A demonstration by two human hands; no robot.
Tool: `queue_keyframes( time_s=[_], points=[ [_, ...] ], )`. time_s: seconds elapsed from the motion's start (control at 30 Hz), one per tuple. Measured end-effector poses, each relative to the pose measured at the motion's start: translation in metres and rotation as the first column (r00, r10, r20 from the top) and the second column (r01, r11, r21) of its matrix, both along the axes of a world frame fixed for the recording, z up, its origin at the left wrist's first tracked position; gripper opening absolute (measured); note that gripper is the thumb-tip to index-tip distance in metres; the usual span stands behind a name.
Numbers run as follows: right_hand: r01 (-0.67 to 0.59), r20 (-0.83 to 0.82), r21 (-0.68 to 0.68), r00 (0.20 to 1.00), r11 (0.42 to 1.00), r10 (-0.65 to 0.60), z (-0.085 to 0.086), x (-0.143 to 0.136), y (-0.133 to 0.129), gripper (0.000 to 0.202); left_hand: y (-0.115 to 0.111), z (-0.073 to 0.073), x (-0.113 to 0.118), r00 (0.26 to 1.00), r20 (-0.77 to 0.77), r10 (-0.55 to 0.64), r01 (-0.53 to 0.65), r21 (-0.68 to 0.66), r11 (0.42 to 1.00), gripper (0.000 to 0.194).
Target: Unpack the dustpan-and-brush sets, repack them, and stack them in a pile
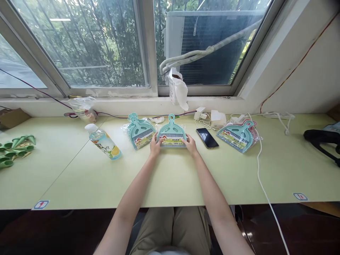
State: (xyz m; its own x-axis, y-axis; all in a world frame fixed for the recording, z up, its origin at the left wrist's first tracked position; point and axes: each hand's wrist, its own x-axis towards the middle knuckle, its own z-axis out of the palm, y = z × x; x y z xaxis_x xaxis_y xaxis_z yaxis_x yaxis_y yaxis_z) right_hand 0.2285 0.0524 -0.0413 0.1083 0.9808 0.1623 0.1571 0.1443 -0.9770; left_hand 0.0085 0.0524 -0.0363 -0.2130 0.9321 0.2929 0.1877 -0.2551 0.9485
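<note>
A teal mini dustpan and brush set [172, 131], with a printed label and clear wrap, sits in front of me on the table. Its round-holed handle points toward the window. My left hand [155, 145] grips its left lower edge, thumb on the front. On the opposite edge, my right hand [190, 144] holds it the same way. Just left of it lies a pile of similar wrapped dustpan sets [140, 132], close to my left hand. Farther right is another pile of dustpan sets [237, 136], teal over pink. Whether more sets lie under the held one is hidden.
A phone [207, 138] lies right of my right hand. A drink bottle [103, 141] lies on the left. A white cable [261, 177] runs over the table's front edge. Chargers [200, 114] and a tissue pack [177, 90] are near the window. Green cone-shaped pieces [16, 150] lie far left.
</note>
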Motion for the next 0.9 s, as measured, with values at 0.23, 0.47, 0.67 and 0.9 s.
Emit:
queue_keyframes(
  time_s=[0.23, 0.47, 0.67, 0.9],
  points=[
    [-0.052, 0.005, 0.024, 0.999, 0.998, 0.052, -0.002, 0.005, 0.002, 0.054, 0.007, -0.007, -0.004, 0.988, 0.128, -0.086, 0.090, -0.022, 0.996, 0.051],
    [-0.002, 0.039, 0.021, 0.999, 1.000, 0.002, -0.003, 0.013, 0.006, 0.058, 0.009, -0.004, -0.008, 0.946, 0.209, -0.247, 0.257, -0.020, 0.966, 0.045],
    [0.013, 0.041, 0.067, 0.999, 0.998, -0.016, 0.004, 0.009, -0.001, 0.054, 0.010, -0.004, -0.005, 0.935, 0.306, -0.181, 0.219, -0.092, 0.971, 0.071],
    [0.129, 0.008, 0.185, 0.991, 0.974, -0.133, 0.022, 0.035, -0.005, 0.058, 0.000, 0.014, -0.003, 0.914, 0.289, -0.286, 0.336, -0.144, 0.931, 0.079]
  ],
)
